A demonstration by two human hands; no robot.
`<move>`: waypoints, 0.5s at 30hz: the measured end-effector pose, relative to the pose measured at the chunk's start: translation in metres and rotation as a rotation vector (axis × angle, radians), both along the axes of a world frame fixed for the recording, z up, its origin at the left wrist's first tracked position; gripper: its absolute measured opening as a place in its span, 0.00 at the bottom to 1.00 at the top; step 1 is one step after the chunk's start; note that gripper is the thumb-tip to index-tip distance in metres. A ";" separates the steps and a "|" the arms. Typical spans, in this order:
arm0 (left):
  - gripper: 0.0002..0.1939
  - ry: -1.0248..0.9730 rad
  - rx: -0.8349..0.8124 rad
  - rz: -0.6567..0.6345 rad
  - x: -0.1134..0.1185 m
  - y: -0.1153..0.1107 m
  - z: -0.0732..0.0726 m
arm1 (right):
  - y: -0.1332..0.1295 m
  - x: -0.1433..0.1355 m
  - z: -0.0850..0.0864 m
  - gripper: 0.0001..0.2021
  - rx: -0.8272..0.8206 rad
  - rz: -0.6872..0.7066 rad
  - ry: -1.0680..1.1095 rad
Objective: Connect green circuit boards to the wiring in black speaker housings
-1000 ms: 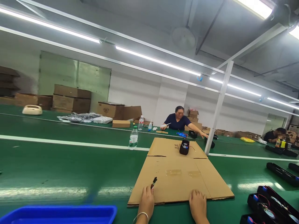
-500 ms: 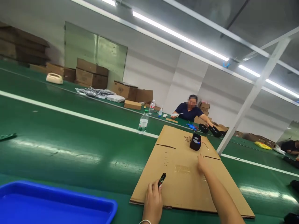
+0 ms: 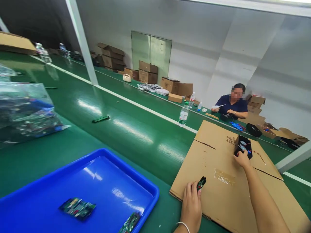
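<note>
Between the thumb and fingers of my left hand (image 3: 191,200) is a small green circuit board (image 3: 201,183), held over the near left edge of a flattened cardboard sheet (image 3: 225,200). My right hand (image 3: 243,158) reaches to the far part of the sheet, its fingers closed on the near end of a black speaker box (image 3: 243,146). Two round silver cones and thin coloured wires show on the box. Part of its near end is hidden by my fingers.
A blue tray (image 3: 104,155) with circuit boards (image 3: 78,208) lies at left, beyond it a clear bag of boards (image 3: 26,113). A water bottle (image 3: 183,116) stands past the cardboard. A co-worker (image 3: 234,102) sits across the green bench. A white post (image 3: 295,155) rises at right.
My right hand has moved forward onto the black speaker box and gripped it. The view has swung left and down, showing more of the tray. My left hand still holds the circuit board.
</note>
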State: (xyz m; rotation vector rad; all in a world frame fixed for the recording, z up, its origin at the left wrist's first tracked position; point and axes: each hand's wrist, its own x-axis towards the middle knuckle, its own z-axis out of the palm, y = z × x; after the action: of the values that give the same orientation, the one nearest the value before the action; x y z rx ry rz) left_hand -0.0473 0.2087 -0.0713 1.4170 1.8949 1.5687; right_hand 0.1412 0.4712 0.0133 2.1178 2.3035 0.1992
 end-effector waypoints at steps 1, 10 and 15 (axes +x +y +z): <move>0.18 -0.013 -0.003 0.004 0.000 0.001 0.002 | -0.011 -0.003 -0.004 0.17 0.008 0.014 0.011; 0.19 -0.179 0.058 0.005 -0.002 0.003 0.006 | -0.155 0.019 0.019 0.19 0.063 0.288 0.104; 0.14 -0.244 0.094 0.010 -0.008 0.008 0.001 | -0.174 0.035 0.046 0.18 0.095 0.365 0.055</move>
State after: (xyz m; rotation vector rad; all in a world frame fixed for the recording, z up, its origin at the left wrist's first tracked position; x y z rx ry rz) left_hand -0.0549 0.2166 -0.0707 1.1900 1.7096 1.7669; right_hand 0.1760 0.2971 0.0598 1.7384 2.7486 0.2583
